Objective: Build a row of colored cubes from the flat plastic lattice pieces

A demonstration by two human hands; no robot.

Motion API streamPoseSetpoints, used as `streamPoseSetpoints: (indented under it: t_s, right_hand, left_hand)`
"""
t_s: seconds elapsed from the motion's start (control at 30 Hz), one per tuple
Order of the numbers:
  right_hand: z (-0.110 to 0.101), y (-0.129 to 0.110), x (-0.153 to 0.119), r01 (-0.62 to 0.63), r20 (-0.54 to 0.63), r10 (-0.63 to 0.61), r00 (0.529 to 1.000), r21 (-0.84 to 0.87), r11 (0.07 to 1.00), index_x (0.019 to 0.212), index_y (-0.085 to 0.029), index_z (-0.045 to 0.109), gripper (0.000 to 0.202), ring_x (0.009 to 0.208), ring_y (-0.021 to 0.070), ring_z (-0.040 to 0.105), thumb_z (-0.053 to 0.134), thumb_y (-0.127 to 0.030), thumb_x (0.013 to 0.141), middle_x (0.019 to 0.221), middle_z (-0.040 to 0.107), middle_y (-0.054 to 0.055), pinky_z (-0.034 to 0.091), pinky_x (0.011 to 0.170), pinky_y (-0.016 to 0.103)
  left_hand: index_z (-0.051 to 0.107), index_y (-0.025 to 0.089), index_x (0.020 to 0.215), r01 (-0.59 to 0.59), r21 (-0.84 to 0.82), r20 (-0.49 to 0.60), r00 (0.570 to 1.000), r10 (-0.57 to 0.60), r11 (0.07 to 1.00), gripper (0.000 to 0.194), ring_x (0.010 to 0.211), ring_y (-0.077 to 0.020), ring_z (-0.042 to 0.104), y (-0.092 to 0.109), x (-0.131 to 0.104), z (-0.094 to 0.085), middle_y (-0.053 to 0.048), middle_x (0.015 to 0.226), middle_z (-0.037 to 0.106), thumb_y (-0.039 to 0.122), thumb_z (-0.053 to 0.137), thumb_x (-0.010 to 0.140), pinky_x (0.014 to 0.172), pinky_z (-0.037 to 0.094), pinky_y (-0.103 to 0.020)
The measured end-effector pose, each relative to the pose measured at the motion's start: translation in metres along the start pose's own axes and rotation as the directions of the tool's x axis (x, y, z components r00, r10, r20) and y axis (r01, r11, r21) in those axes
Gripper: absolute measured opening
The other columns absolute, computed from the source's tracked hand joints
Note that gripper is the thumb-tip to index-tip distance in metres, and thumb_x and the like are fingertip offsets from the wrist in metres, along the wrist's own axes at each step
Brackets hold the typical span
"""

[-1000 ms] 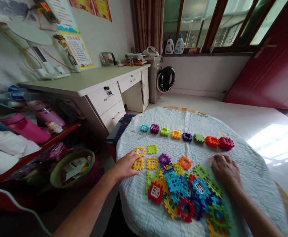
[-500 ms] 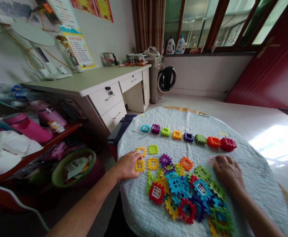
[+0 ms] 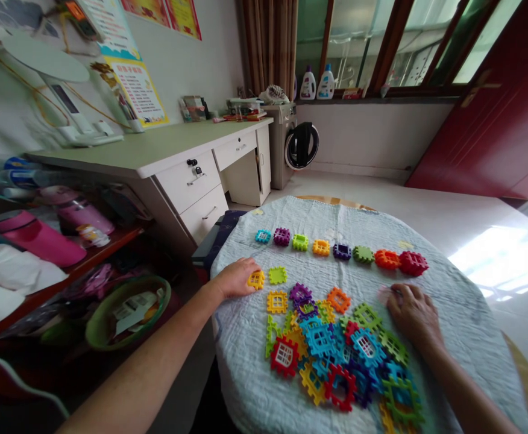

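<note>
My left hand [image 3: 237, 278] is closed on a yellow square window tile [image 3: 255, 279] at the left side of the table, its fingers at the tile's far-left edge. Beside it lie a lime-green square tile [image 3: 277, 275] and another yellow window tile [image 3: 276, 302]. To the right is a loose heap of toothed plastic building tiles, among them a blue tile [image 3: 320, 340], a red tile [image 3: 285, 355] and an orange one [image 3: 339, 299]. My right hand [image 3: 412, 312] rests on the cloth right of the heap, fingers loosely bent and holding nothing I can see.
Across the far part of the cloth-covered round table [image 3: 454, 349] runs a row of small tile stacks, from a light-blue one [image 3: 263, 235] to a red one [image 3: 413, 263]. A desk [image 3: 164, 144] stands beyond at left, and a green basket [image 3: 94, 328] sits low on the left.
My left hand has moved away from me with the yellow tile, which now sits where the white-windowed yellow tile showed. That tile is now hidden. The right hand stays resting.
</note>
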State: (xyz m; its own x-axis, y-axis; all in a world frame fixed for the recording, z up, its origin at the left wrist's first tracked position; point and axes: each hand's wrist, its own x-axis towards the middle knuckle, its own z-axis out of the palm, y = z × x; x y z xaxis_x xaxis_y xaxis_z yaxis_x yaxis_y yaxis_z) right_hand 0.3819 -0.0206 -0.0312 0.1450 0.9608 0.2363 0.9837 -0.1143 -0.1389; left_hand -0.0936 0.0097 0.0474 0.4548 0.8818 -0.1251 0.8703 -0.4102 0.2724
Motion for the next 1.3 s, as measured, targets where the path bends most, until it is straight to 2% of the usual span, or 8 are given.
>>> streamPoseSetpoints:
  t_s: [0.23, 0.5, 0.73, 0.93, 1.07, 1.2, 1.3]
  right_hand:
    - [0.001, 0.001, 0.0, 0.006, 0.0, -0.006, 1.0, -0.004, 1.0, 0.116, -0.02, 0.061, 0.04, 0.109, 0.0294, 0.053, 0.038, -0.04, 0.091, 0.121, 0.06, 0.011, 0.041, 0.095, 0.045]
    - [-0.002, -0.003, -0.002, 0.007, -0.005, -0.007, 1.0, -0.01, 1.0, 0.115, -0.02, 0.06, 0.04, 0.108, 0.0282, 0.054, 0.034, -0.041, 0.093, 0.122, 0.059, 0.011, 0.041, 0.096, 0.044]
    - [-0.001, -0.003, -0.002, 0.001, 0.002, -0.001, 1.0, -0.016, 1.0, 0.116, -0.02, 0.06, 0.038, 0.109, 0.0289, 0.054, 0.036, -0.039, 0.093, 0.125, 0.058, 0.011, 0.041, 0.094, 0.044]
    - [-0.002, -0.003, -0.002, 0.013, -0.007, -0.013, 1.0, 0.004, 1.0, 0.113, -0.021, 0.06, 0.034, 0.106, 0.0273, 0.054, 0.038, -0.037, 0.092, 0.121, 0.06, 0.009, 0.04, 0.093, 0.041]
    - [-0.002, -0.004, -0.002, 0.018, -0.019, -0.017, 1.0, 0.016, 1.0, 0.113, -0.021, 0.06, 0.032, 0.107, 0.0269, 0.054, 0.04, -0.035, 0.092, 0.12, 0.06, 0.009, 0.039, 0.093, 0.041]
    - [-0.003, -0.005, -0.003, 0.001, -0.016, -0.001, 1.0, 0.026, 1.0, 0.113, -0.021, 0.06, 0.032, 0.108, 0.0264, 0.053, 0.04, -0.034, 0.092, 0.12, 0.06, 0.009, 0.038, 0.094, 0.04]
    - [-0.004, -0.006, -0.003, -0.013, -0.011, 0.013, 1.0, 0.034, 0.999, 0.113, -0.021, 0.06, 0.03, 0.108, 0.0257, 0.053, 0.043, -0.033, 0.091, 0.119, 0.06, 0.008, 0.038, 0.092, 0.04]
  left_hand:
    - [0.068, 0.021, 0.104, -0.041, 0.036, 0.043, 0.998, 0.039, 0.999, 0.04, 0.097, -0.0247, 0.059, -0.002, 0.005, -0.002, -0.007, 0.103, 0.064, 0.044, 0.07, 0.071, 0.089, 0.046, -0.033]
    - [0.067, 0.023, 0.102, -0.057, 0.059, 0.09, 0.995, 0.051, 0.997, 0.036, 0.097, -0.0237, 0.06, 0.002, 0.006, -0.009, -0.005, 0.102, 0.064, 0.038, 0.071, 0.069, 0.088, 0.046, -0.032]
    - [0.067, 0.023, 0.097, -0.072, 0.026, 0.076, 0.995, 0.07, 0.997, 0.031, 0.094, -0.0228, 0.06, 0.004, 0.006, -0.01, -0.005, 0.099, 0.064, 0.037, 0.07, 0.07, 0.087, 0.046, -0.031]
    - [0.067, 0.022, 0.091, -0.089, 0.091, 0.07, 0.994, 0.082, 0.992, 0.028, 0.087, -0.0231, 0.061, 0.012, 0.011, -0.015, -0.004, 0.092, 0.064, 0.035, 0.069, 0.066, 0.08, 0.047, -0.032]
    - [0.066, 0.021, 0.098, -0.159, 0.101, -0.04, 0.986, 0.164, 0.982, 0.035, 0.09, -0.0226, 0.061, 0.041, 0.041, -0.029, -0.004, 0.097, 0.064, 0.032, 0.069, 0.066, 0.086, 0.047, -0.033]
    - [0.066, 0.019, 0.103, -0.261, 0.143, -0.127, 0.952, 0.28, 0.955, 0.04, 0.095, -0.024, 0.062, 0.084, 0.094, -0.041, -0.006, 0.103, 0.064, 0.037, 0.07, 0.067, 0.089, 0.047, -0.035]
    - [0.067, 0.019, 0.103, -0.284, 0.196, -0.103, 0.946, 0.307, 0.939, 0.041, 0.094, -0.0235, 0.062, 0.109, 0.136, -0.045, -0.006, 0.103, 0.065, 0.039, 0.07, 0.067, 0.089, 0.048, -0.035]
